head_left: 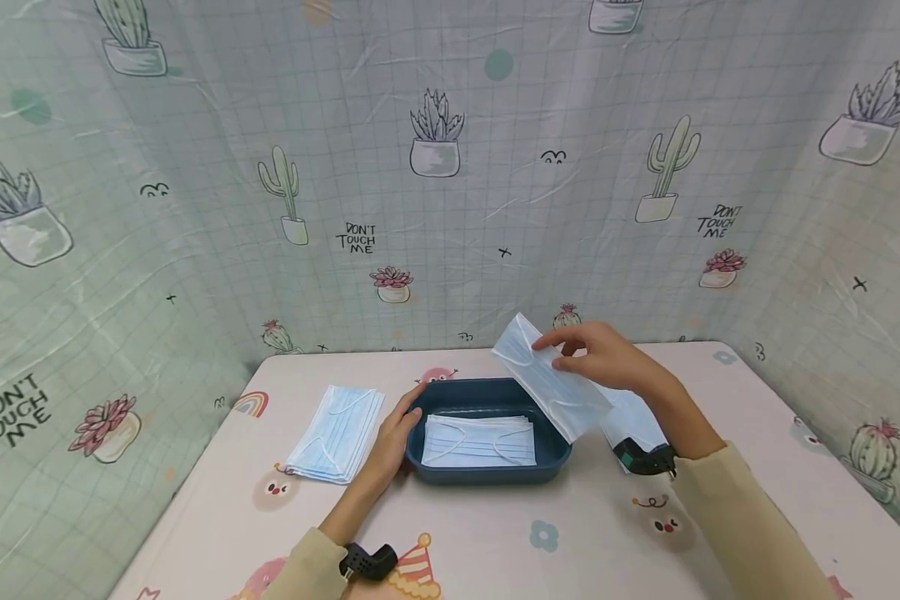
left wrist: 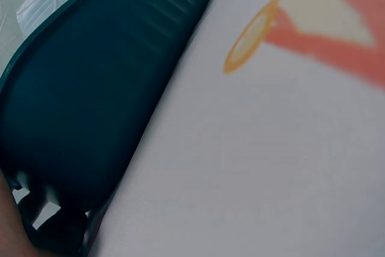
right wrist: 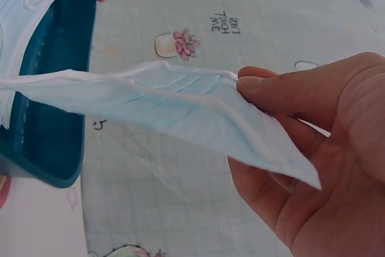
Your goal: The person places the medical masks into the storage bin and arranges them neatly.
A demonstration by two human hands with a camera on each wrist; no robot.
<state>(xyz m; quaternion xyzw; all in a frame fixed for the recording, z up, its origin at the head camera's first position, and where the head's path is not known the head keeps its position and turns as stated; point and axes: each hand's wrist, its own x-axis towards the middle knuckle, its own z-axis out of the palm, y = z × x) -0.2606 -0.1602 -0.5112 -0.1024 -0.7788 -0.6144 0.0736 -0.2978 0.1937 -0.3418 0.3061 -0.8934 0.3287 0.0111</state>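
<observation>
A dark blue plastic bin [head_left: 487,475] stands in the middle of the table with a stack of pale blue face masks [head_left: 480,442] lying in it. At its left end, my left hand [head_left: 393,437] grips the wall, with the fingers on the outside and the thumb at the rim. My right hand [head_left: 600,358] pinches one face mask [head_left: 551,379] by its edge between thumb and fingers. That mask hangs tilted over the bin's right end; the right wrist view shows the thumb [right wrist: 258,85] on top of it.
A pile of face masks [head_left: 337,433] lies on the table left of the bin. More masks [head_left: 630,417] lie to the right, partly hidden under my right wrist. The patterned table [head_left: 495,542] ends at a cactus-print cloth [head_left: 450,217] behind.
</observation>
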